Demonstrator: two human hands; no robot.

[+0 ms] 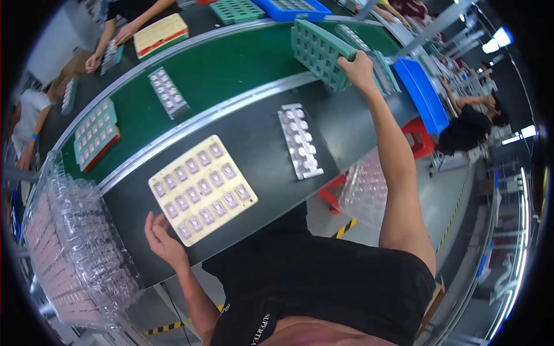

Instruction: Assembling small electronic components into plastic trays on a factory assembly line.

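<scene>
My right hand point(359, 70) grips the near edge of a green tray with rows of square holes point(320, 53), held tilted up over the far side of the bench and the belt. My left hand point(165, 242) is open beside the lower left edge of a cream tray point(214, 222); its fingertips are close to that edge, partly behind it. The cream tray lies on the dark bench, with small clear pinkish pieces point(203, 186) in its rows of pockets. Right of it lies a silvery notched metal fixture point(300, 141).
A green conveyor belt point(231, 69) runs beyond the bench, carrying a strip of parts point(167, 92) and a green tray on red point(95, 135). Stacked clear plastic trays point(75, 254) stand left. Right are a blue bin point(422, 95) and red stool point(418, 138). Co-workers' hands point(124, 33) are across the belt.
</scene>
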